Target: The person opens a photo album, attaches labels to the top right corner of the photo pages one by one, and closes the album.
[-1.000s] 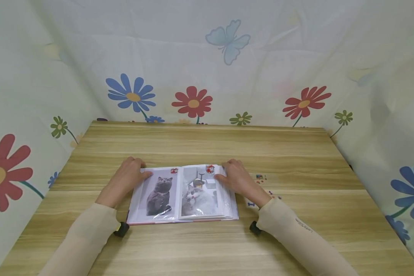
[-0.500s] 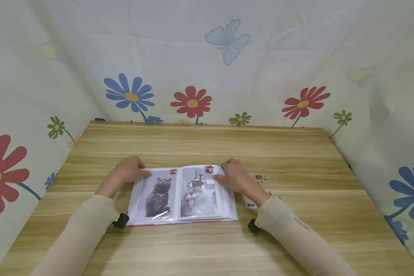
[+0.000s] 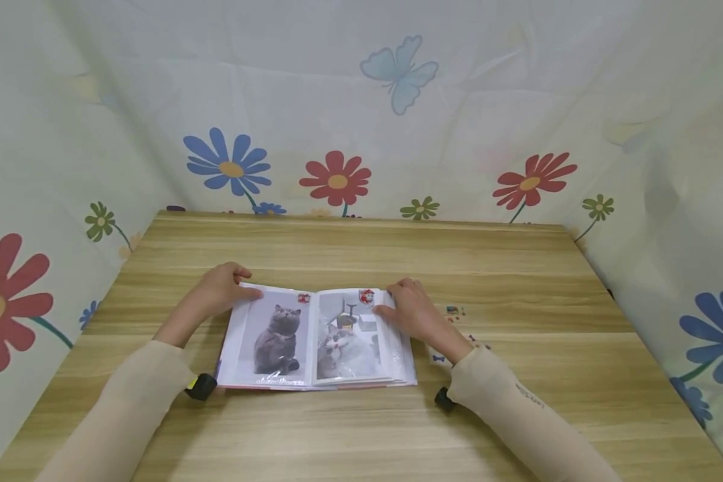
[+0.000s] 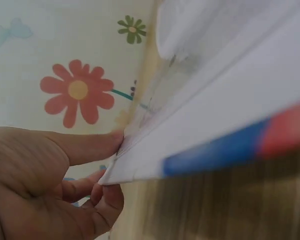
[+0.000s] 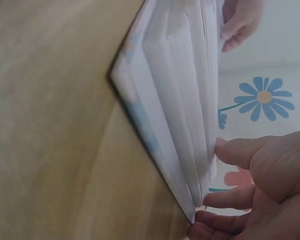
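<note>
A photo album (image 3: 282, 341) lies open on the wooden table, a grey cat's picture on its left page and a white-and-grey cat's on its right. My left hand (image 3: 213, 292) pinches the left side's upper outer corner, thumb on the page, fingers beneath. The left wrist view shows that the left cover (image 4: 215, 157) is raised off the table. At the right side, my right hand (image 3: 418, 313) holds the album's upper edge with its thumb on the page. In the right wrist view, this hand's fingertips (image 5: 220, 220) touch the edges of the stacked pages (image 5: 182, 90) and cover.
Small clear sticker sheets (image 3: 454, 314) with coloured prints lie right of the album, partly behind the right forearm. The wooden table (image 3: 361, 254) ends at a white flower-printed curtain (image 3: 313, 80) at the back and sides.
My left hand has moved slightly up and left, and the album's left side has risen with it. The right hand has stayed nearly still at the right pages.
</note>
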A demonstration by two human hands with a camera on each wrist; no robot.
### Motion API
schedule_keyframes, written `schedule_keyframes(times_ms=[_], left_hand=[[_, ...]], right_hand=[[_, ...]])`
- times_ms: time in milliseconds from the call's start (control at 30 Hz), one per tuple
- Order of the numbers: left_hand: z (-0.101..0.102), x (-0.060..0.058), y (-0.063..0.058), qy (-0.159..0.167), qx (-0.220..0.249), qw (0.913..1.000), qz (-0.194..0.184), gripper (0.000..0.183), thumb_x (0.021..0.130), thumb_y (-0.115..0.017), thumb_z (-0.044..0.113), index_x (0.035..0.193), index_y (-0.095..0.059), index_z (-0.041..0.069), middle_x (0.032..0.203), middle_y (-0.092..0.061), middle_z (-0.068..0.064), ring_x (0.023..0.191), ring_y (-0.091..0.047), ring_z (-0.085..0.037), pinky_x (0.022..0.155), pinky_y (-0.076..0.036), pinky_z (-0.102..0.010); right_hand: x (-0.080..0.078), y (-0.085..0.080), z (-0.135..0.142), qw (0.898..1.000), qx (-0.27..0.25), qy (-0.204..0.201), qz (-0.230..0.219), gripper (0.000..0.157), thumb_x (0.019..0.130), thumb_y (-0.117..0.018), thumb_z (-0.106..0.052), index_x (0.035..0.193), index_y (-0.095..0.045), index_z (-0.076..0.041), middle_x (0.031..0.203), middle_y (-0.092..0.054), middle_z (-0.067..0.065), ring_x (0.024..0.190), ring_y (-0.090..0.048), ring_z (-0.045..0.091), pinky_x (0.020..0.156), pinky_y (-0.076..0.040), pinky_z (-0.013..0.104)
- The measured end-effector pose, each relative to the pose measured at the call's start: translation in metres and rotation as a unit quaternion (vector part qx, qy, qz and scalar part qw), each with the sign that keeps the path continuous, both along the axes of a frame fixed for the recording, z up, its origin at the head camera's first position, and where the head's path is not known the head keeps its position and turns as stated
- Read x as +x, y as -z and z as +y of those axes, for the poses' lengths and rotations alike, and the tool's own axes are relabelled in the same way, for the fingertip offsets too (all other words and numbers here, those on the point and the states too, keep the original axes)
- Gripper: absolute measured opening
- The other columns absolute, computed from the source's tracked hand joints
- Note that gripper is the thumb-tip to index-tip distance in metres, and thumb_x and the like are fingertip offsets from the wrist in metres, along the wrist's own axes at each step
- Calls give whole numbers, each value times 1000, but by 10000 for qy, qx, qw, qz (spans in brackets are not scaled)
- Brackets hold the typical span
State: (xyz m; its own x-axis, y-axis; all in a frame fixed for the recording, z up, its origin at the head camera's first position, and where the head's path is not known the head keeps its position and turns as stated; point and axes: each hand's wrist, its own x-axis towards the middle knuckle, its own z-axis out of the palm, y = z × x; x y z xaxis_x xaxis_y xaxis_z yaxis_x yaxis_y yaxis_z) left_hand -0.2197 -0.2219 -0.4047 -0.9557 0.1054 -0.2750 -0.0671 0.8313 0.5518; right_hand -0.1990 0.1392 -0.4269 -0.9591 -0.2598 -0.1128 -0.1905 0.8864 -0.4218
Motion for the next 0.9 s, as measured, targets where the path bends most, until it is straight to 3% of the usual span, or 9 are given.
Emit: schedule_keyframes(times_ms=[167, 367, 667, 900], left_hand=[[9, 8, -14, -89, 353, 9992, 148, 67, 96, -70, 29, 146, -45, -8, 142, -51, -34, 125, -54, -43, 103, -52, -53], [25, 20, -33, -15, 577, 9976, 371, 69, 98, -67, 22, 152, -38, -9, 138, -56, -33, 118, -62, -41, 88, -61, -42], [61, 29, -51, 262, 902, 9917, 879, 63, 98, -62, 8, 152, -36, -13, 139, -54, -33, 124, -62, -44, 95, -61, -47], [91, 27, -56, 427, 937, 9888, 1077, 64, 98, -61, 12, 152, -37, -11, 143, -51, -32, 128, -59, -43, 102, -56, -51]], right_hand=[[2, 4, 1, 9995, -218, 144, 148, 56, 97, -70, -36, 136, -62, 3, 139, -60, 22, 130, -55, 36, 112, -47, 48], [5, 4, 1, 9985, -448, 158, 289, 52, 98, -68, -32, 137, -61, 1, 141, -60, 24, 132, -56, 39, 114, -46, 52], [9, -11, 3, 9972, -654, 97, 346, 51, 99, -66, -33, 140, -60, -3, 147, -57, 22, 138, -53, 40, 118, -43, 54], [13, -20, 5, 9968, -734, 112, 287, 51, 100, -65, -34, 142, -59, -4, 151, -54, 21, 142, -50, 39, 119, -42, 54]])
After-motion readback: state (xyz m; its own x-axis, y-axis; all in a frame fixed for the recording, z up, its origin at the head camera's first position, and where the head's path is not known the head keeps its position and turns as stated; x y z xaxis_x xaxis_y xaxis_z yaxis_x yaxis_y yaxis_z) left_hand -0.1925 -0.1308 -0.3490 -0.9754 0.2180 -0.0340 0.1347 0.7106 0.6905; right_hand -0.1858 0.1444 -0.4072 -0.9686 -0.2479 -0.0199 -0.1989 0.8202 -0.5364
